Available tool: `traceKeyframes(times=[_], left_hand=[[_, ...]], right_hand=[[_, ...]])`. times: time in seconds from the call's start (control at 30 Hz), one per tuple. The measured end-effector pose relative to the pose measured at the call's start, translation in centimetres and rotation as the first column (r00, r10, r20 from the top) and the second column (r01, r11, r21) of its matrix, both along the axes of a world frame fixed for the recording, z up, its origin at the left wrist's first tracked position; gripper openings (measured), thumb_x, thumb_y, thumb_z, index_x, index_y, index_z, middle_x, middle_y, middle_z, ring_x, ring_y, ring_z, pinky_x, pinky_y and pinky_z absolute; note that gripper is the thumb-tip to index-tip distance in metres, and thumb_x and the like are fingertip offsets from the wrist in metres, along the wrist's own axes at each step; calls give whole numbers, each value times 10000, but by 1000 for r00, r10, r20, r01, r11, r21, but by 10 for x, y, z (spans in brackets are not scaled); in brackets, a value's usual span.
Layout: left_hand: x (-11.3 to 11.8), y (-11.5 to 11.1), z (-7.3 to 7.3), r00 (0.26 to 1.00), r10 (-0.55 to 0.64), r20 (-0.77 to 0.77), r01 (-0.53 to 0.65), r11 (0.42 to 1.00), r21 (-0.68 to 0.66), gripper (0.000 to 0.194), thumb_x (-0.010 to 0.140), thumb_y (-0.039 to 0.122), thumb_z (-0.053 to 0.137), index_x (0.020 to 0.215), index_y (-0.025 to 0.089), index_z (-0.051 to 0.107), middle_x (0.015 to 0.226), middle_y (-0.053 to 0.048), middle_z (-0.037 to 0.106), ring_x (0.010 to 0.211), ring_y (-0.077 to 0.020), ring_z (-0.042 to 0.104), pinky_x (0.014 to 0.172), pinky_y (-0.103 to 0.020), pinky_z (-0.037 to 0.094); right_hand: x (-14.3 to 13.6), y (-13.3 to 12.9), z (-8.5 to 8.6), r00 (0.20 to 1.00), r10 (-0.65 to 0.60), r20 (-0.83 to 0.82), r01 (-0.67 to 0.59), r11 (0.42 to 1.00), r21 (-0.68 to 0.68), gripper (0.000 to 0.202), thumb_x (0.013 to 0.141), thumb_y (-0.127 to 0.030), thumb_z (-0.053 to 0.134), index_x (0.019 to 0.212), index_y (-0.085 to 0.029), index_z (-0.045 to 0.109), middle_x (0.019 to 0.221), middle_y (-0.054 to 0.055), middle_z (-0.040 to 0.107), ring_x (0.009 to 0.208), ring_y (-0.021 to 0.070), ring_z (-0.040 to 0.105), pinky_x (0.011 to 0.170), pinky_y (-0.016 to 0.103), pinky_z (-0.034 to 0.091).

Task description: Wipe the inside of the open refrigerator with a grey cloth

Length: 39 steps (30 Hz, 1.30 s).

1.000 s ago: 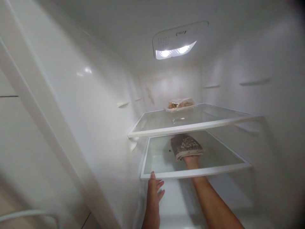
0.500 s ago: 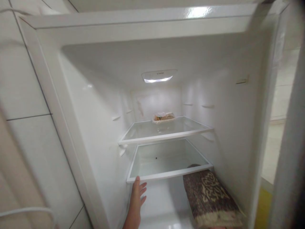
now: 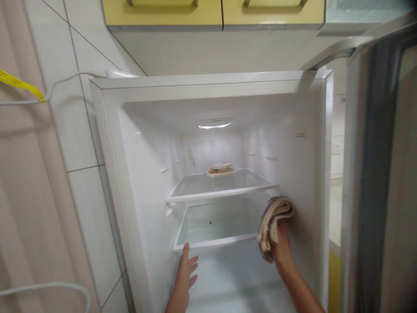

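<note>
Right hand (image 3: 282,250) grips folded cloth (image 3: 269,226) (roughly upright) at lower shelf (image 3: 224,240), near right; left hand (image 3: 186,273) open, thumb near left.

Kinda dim, greyish shot, with the glowing white curved lamp (image 3: 215,124) lighting the back. Right edge is dark and blurry, wide-angle stretch too.
</note>
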<state>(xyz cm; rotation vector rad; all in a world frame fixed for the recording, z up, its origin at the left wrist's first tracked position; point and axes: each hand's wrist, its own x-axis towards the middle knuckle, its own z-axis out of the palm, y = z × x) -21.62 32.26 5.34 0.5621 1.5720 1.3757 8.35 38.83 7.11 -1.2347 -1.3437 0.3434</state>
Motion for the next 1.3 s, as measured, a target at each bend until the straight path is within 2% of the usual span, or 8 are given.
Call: traceKeyframes(times=[0.03, 0.1, 0.2, 0.3, 0.5, 0.77, 1.03, 1.3], left_hand=[[-1, 0, 1, 1000, -1, -1, 1, 1000, -3, 749, 857, 765, 382, 1443, 298, 382, 1380, -128, 635, 1297, -277, 572, 1077, -483, 437], [-2, 0, 1, 1000, -6, -8, 6, 1000, -4, 742, 857, 764, 383, 1436, 301, 388, 1381, -125, 634, 1300, -276, 570, 1080, -484, 434], [-2, 1, 2, 1000, -1, -2, 1, 1000, -14, 716, 869, 750, 372, 1428, 303, 388, 1376, -121, 638, 1297, -271, 573, 1088, -484, 425], [2, 4, 1, 998, 17, 65, -17, 1000, -8, 711, 871, 743, 390, 1409, 278, 394, 1355, -127, 650, 1279, -259, 588, 1064, -459, 448], [16, 10, -1, 981, 69, 179, -79, 996, 47, 629, 882, 742, 370, 1261, 251, 480, 1321, -143, 665, 1246, -259, 610, 1019, -433, 479], [6, 5, 1, 994, 67, 87, -72, 996, 55, 599, 885, 694, 421, 1285, 251, 471, 1304, -139, 664, 1245, -259, 611, 1011, -419, 476], [-6, 7, 8, 992, 57, -109, -59, 998, -15, 564, 897, 649, 385, 1252, 229, 511, 1322, -165, 642, 1200, -294, 623, 990, -456, 478], [-4, -6, 12, 983, 19, -182, -31, 997, -63, 566, 884, 698, 326, 1035, 214, 577, 1257, -174, 655, 1153, -309, 623, 956, -441, 489]], right_hand=[[-9, 12, 15, 1000, -21, 20, 21, 1000, -14, 677, 979, -493, 149, 1558, -167, 276, 1526, 152, 473, 1414, 242, 444, 1122, 404, 407], [-27, 34, 39, 925, -40, 377, 119, 975, -188, 695, 958, -440, 223, 1560, -95, 264, 1577, 182, 397, 1476, 259, 350, 1176, 414, 325], [-50, 51, 54, 742, 99, 663, 191, 917, -351, 636, 907, -424, 380, 1454, -118, 485, 1524, 203, 467, 1440, 353, 384, 1170, 528, 272], [-66, 51, 53, 685, 169, 709, 149, 920, -362, 584, 891, -432, 415, 1360, -129, 589, 1486, 225, 502, 1409, 415, 397, 1132, 611, 249], [-96, 40, 53, 594, 269, 758, 28, 935, -353, 598, 924, -456, 347, 1421, -179, 534, 1530, 192, 467, 1427, 385, 375, 1143, 599, 226], [-137, 22, 55, 522, 408, 749, -199, 912, -358, 612, 941, -490, 342, 1455, -198, 502, 1569, 169, 425, 1462, 372, 344, 1183, 586, 198], [-97, 5, 46, 580, 364, 729, -187, 930, -316, 607, 939, -506, 351, 1457, -231, 505, 1548, 144, 463, 1448, 352, 372, 1185, 554, 224], [-18, 37, 44, 732, 186, 656, 13, 958, -287, 554, 919, -399, 401, 1352, -116, 599, 1443, 201, 564, 1376, 338, 477, 1151, 535, 304]])
